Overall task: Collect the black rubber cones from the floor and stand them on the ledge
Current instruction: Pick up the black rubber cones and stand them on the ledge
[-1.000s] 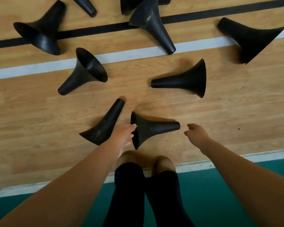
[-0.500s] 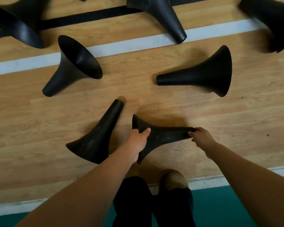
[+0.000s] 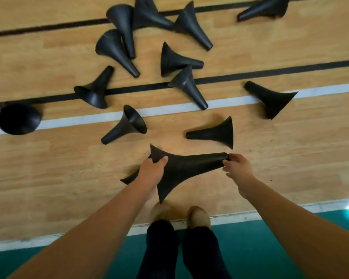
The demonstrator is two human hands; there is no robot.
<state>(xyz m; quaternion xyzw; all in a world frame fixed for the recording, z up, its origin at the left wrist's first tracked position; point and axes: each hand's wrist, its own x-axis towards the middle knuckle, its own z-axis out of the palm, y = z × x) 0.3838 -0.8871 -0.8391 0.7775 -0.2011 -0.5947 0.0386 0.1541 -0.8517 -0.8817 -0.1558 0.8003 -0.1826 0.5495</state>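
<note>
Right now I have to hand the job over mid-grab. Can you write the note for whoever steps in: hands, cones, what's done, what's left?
Left hand: grips the flared base of the held cone.
Right hand: pinches that cone's narrow tip, so it hangs sideways between the two hands.
A second cone lies half hidden beneath the left wrist, and a third cone just beyond. The other cones are scattered over the wooden floor.
Done: one cone in hand. The ledge is out of view, so no cones can be seen standing on it.
Left: carry this cone to the ledge, stand it up, and come back for the rest.
</note>
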